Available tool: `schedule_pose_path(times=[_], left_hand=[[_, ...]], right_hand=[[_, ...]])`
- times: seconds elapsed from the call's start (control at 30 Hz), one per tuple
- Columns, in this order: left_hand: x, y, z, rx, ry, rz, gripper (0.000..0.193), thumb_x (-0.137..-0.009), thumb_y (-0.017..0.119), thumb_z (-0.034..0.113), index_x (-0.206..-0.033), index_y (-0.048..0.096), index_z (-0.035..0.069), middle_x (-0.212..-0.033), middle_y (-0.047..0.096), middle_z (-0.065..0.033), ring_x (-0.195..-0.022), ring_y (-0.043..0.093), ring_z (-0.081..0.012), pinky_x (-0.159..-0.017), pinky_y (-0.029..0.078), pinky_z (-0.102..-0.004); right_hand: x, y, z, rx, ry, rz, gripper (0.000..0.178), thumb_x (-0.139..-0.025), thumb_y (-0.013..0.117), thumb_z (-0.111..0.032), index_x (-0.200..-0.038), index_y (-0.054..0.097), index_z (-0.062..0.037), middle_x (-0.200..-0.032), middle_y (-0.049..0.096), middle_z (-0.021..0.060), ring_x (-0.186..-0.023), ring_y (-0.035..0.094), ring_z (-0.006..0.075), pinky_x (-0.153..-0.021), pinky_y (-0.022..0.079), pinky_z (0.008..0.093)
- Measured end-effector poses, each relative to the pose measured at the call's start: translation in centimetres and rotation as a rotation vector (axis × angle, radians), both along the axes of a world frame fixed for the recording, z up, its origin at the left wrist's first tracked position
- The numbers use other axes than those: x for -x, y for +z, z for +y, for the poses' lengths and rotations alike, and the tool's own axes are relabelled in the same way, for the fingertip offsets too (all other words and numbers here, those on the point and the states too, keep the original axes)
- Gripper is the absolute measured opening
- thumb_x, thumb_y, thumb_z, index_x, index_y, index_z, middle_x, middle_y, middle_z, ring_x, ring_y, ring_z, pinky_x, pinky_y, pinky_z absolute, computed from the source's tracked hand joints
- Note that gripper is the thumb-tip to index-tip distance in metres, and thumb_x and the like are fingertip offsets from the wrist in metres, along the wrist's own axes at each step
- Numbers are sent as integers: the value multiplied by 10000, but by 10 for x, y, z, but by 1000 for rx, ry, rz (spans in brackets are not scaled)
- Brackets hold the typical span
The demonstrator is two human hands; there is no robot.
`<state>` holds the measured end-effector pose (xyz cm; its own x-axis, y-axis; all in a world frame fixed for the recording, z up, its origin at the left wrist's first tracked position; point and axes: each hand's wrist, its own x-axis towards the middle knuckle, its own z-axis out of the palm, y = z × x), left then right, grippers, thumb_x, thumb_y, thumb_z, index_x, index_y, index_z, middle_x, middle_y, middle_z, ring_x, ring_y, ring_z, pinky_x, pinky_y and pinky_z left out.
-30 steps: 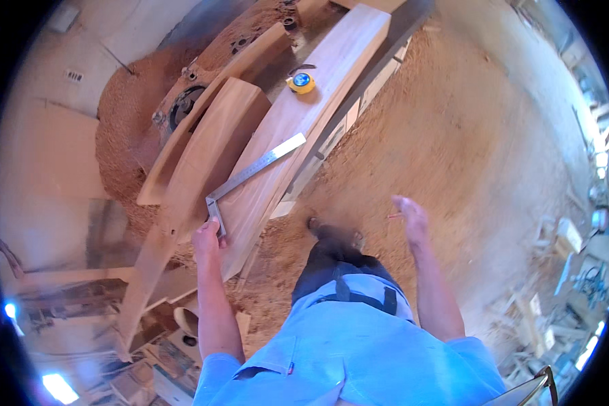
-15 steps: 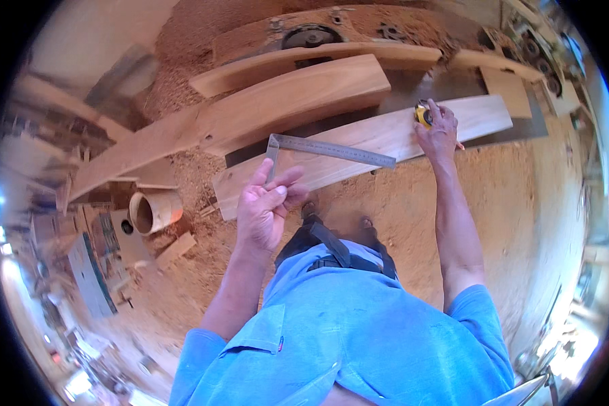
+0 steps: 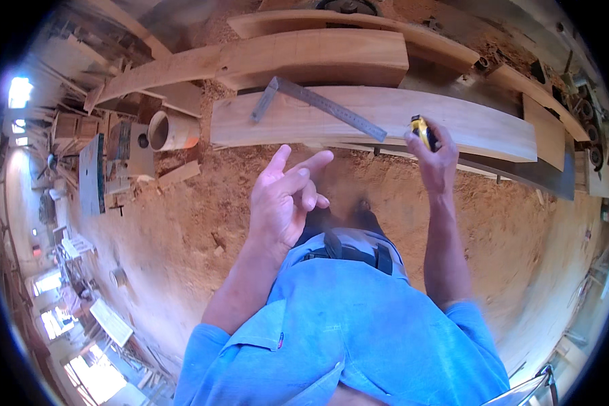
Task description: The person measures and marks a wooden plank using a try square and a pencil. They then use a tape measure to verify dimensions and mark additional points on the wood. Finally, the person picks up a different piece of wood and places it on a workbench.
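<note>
My right hand [image 3: 434, 157] is closed around a yellow and black tape measure [image 3: 423, 132], just in front of a pale wooden plank [image 3: 446, 122]. My left hand [image 3: 282, 196] is empty, palm turned up with its fingers apart and partly curled, close to my body. On the plank's left half lies a metal try square [image 3: 328, 110], its short arm toward the left and its long ruled blade slanting toward the right. The plank rests on a dark metal table [image 3: 545, 174], which shows at its right end.
Behind the plank lies a thick curved timber [image 3: 318, 57], with another long board [image 3: 358, 26] farther back. A whitish bucket [image 3: 172, 130] stands at the left near wood offcuts [image 3: 179, 174]. Sawdust covers the floor [image 3: 358, 284]. A flat board piece [image 3: 543, 128] lies at the right.
My left hand has drawn back from the try square, which now lies on the plank. My right hand has lifted the tape measure off the plank toward me. The view has turned.
</note>
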<state>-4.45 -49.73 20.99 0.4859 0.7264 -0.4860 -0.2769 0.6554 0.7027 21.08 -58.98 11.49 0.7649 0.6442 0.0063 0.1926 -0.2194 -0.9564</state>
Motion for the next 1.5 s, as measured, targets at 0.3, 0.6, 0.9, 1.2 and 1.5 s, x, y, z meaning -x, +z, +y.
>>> schedule_pose_path(times=[0.3, 0.6, 0.9, 1.2, 1.5], left_hand=[[18, -4, -31, 181, 74, -213, 756, -968, 379, 35, -1547, -108, 40, -1383, 473, -356, -560, 529, -126, -630, 581, -329], [54, -44, -33, -74, -112, 36, 753, -915, 524, -25, -1539, 101, -26, -1257, 596, -261, -684, 619, -137, -668, 583, -296], [108, -133, -25, -229, -155, 132, 740, -804, 691, -114, -1468, 374, -37, -969, 591, -44, -855, 576, -86, -789, 504, -201], [147, -175, 6, -117, -358, -24, 823, -729, 730, -99, -1470, 388, 9, -827, 485, 20, -749, 518, -74, -688, 483, -217], [189, -232, 108, -27, 70, 136, 702, -723, 688, -117, -1378, 456, -17, -783, 574, -17, -688, 590, -149, -669, 520, -283]], right_hand=[[90, 25, -44, -13, 390, 204, 516, -742, 806, -190, -1187, 611, -18, -1014, 663, 97, -950, 622, 182, -883, 500, 315], [145, 38, -38, 188, 548, 184, 501, -719, 828, -232, -1101, 604, 2, -941, 667, 118, -876, 635, 184, -824, 514, 323], [203, 21, -5, 456, 680, 113, 539, -709, 816, -190, -1148, 577, 12, -1030, 664, 178, -971, 646, 253, -872, 517, 371], [232, -4, 25, 550, 756, 73, 613, -710, 809, -185, -1227, 530, -9, -1083, 655, 188, -1047, 642, 301, -926, 504, 378], [176, -104, 13, 587, 689, -216, 478, -761, 745, -124, -1228, 640, -117, -1073, 642, 191, -1031, 597, 338, -898, 485, 425]])
